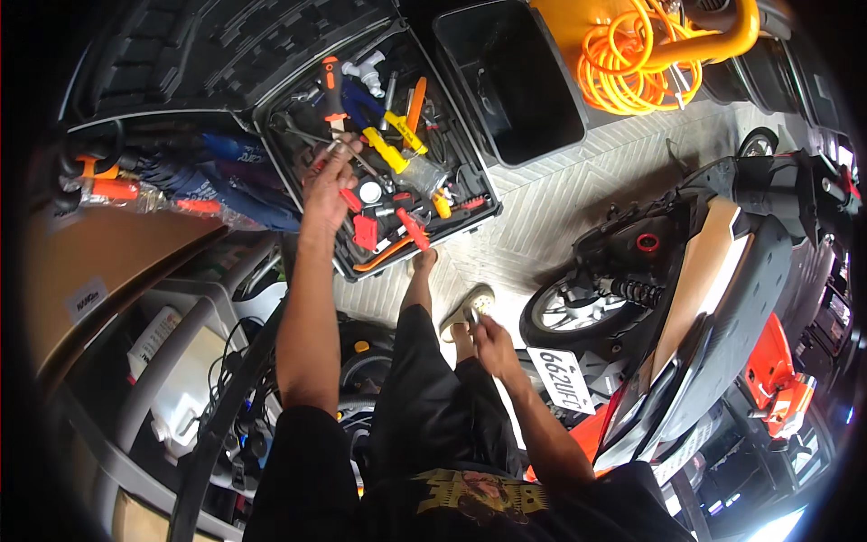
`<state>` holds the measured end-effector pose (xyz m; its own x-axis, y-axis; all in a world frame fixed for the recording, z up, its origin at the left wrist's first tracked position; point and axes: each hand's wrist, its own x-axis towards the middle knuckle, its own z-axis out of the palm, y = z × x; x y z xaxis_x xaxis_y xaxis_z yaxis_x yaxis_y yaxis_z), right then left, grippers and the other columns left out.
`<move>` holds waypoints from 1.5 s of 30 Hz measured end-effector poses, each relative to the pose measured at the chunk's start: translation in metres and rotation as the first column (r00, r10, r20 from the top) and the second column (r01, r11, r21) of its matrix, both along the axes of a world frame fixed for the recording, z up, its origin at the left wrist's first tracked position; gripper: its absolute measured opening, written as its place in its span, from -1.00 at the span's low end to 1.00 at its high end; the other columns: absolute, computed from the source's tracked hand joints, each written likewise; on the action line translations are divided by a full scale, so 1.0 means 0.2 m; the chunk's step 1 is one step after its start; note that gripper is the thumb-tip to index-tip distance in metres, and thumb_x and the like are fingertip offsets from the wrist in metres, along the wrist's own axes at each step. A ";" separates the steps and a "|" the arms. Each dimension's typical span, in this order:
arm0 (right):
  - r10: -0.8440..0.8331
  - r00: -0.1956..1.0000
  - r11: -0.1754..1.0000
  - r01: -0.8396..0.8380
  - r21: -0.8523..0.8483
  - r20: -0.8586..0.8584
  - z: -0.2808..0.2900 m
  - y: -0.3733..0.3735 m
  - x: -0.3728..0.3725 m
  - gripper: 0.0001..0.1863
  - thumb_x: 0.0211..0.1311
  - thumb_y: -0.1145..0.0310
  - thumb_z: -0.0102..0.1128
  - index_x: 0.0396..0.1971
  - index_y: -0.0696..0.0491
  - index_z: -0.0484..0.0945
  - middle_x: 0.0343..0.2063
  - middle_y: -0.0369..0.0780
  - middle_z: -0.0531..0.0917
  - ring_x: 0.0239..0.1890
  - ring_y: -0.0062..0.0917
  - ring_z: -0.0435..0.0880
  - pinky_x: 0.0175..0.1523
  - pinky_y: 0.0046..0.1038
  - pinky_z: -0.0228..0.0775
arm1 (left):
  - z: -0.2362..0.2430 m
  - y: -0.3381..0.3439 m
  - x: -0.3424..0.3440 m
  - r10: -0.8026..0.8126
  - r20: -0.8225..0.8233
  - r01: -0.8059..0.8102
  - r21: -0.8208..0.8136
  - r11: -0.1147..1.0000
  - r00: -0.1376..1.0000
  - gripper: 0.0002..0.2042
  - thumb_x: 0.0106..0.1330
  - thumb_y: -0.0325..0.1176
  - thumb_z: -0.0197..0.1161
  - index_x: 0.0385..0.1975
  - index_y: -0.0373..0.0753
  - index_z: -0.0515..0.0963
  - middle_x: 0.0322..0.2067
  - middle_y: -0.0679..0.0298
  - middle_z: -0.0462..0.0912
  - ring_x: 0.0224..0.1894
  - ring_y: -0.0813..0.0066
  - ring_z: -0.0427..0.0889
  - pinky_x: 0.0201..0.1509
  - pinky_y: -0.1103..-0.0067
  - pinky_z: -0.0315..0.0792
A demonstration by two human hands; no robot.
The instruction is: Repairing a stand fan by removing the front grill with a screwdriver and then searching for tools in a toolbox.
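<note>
My left hand (327, 188) is over the open black toolbox (495, 213), with its fingers pinched together among the tools. A slim metal shaft lies by the fingertips, but I cannot make out what they grip. Around it are an orange-handled tool (330, 81), yellow-and-blue pliers (388, 149), a white round cap (369, 192), a red block-shaped piece (365, 232) and a red-handled tool (412, 229). My right hand (492, 346) is lower, above my leg near the motorcycle. Its fingers are closed around something small, with a pale tip showing, too small to name.
An open black bin (510, 81) stands right of the toolbox. Beyond it is a coiled orange hose (623, 72). A motorcycle (686, 298) with a rear wheel (582, 312) stands at right. A cardboard box (117, 262) and grey-framed rack (135, 425) are at left.
</note>
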<state>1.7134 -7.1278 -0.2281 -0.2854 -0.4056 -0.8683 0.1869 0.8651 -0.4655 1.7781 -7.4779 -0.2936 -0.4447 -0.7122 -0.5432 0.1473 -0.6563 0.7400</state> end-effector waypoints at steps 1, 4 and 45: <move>-0.028 0.999 0.998 0.026 -0.064 -0.030 -0.02 -0.08 -0.03 -0.65 0.22 0.24 -0.16 -0.17 0.19 0.42 -0.53 0.01 0.54 -0.41 -0.21 0.55 -0.26 -0.28 0.33 | 0.02 0.06 0.00 0.009 0.043 -0.010 0.022 1.000 0.999 -0.74 0.24 -0.34 0.19 -0.13 -0.30 0.50 -0.27 0.24 0.63 -0.68 0.83 0.19 -0.58 0.80 0.18; -0.174 0.983 0.965 0.158 -0.212 -0.062 -0.06 -0.26 -0.09 -0.74 0.25 0.31 -0.16 -0.28 0.18 0.45 -0.59 -0.28 0.47 -0.57 -0.65 0.40 -0.44 -0.57 0.28 | 0.04 0.22 0.02 0.013 0.106 -0.017 0.037 0.999 0.994 -0.76 0.22 -0.35 0.21 -0.15 -0.31 0.52 -0.27 0.23 0.63 -0.68 0.82 0.19 -0.58 0.80 0.17; 0.133 0.969 0.922 -0.198 -0.334 -0.206 -0.13 -0.15 -0.10 -0.64 0.18 0.46 0.11 -0.01 0.21 0.44 -0.36 -0.09 0.63 -0.34 -0.61 0.64 -0.24 -0.54 0.48 | 0.14 0.99 0.10 -0.509 0.457 0.444 0.249 0.861 0.729 -0.73 0.17 -0.14 0.25 -0.53 -0.23 0.51 -0.63 0.36 0.55 -0.69 0.73 0.36 -0.67 0.77 0.15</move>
